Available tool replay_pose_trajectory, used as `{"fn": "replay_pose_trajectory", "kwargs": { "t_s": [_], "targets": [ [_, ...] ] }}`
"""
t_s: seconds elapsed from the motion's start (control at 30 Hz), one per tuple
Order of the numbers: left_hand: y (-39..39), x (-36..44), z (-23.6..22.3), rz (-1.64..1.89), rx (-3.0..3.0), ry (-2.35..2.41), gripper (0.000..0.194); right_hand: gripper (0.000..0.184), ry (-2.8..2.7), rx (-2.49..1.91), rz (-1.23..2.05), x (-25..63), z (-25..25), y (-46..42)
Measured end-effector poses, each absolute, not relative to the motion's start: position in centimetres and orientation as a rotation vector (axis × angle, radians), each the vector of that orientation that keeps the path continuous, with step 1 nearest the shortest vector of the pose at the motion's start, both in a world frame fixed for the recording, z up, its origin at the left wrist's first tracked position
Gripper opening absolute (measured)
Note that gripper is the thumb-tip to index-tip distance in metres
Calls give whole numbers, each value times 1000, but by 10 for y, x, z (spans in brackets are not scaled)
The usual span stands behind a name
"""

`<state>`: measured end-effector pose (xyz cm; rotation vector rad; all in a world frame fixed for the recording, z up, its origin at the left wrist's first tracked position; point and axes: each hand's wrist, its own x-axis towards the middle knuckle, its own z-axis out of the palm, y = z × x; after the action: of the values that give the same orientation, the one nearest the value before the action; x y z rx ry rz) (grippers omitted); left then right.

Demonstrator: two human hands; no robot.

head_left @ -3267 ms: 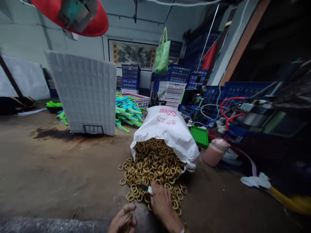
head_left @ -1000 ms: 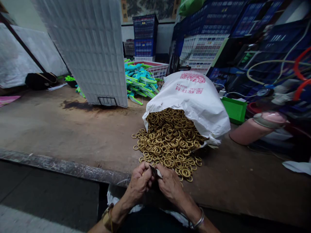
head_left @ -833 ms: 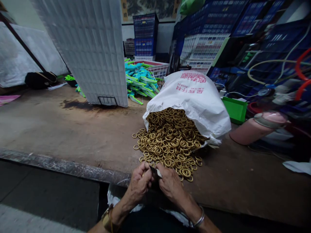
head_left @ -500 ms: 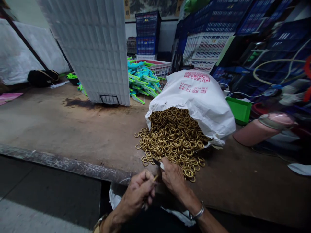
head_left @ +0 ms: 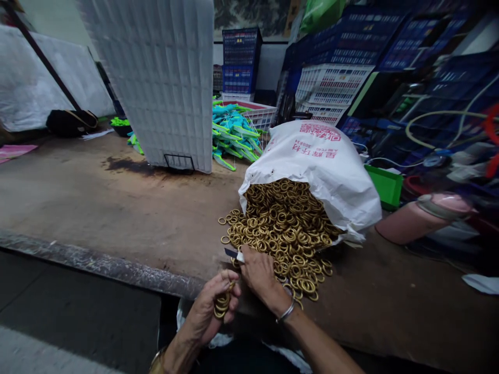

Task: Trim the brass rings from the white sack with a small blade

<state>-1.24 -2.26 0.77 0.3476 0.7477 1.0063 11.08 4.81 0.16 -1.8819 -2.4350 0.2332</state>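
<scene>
Several gold-coloured rings [head_left: 221,305] lie in the curled fingers of my left hand [head_left: 208,306], near the table's front edge. My right hand [head_left: 259,272] grips a knife [head_left: 231,253], its dark blade pointing left and a white part showing at the fingers. Just beyond that hand, a heap of the same gold rings [head_left: 288,228] spills onto the table from a white sack [head_left: 315,166] with red printing. The sack lies on its side with its mouth towards me. My right fingers are partly hidden behind the back of the hand.
A tall white ribbed panel [head_left: 163,88] stands on the brown table [head_left: 117,208]. Behind it lie blue and green plastic pieces [head_left: 236,135]. To the right are a pink bottle [head_left: 421,218] and a green tray [head_left: 384,187]. Stacked crates [head_left: 331,85] stand at the back.
My hands, together at the blade a second ago, have moved apart. My right hand has swung left with the knife; my left hand has turned up, showing the rings.
</scene>
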Motion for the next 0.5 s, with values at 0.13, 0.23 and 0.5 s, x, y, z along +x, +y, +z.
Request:
{"fn": "replay_pose_trajectory", "kwargs": {
  "t_s": [0.13,0.23,0.5],
  "targets": [
    [-20,-16,5,1049,248,738,19,17,-2439,-1892,248,108,1,50],
    [-17,-16,3,1074,244,731,18,18,-2426,-1888,253,110,0,51],
    [0,-7,3,1174,591,1065,28,14,-2080,-1599,686,134,3,52]
  ]
}}
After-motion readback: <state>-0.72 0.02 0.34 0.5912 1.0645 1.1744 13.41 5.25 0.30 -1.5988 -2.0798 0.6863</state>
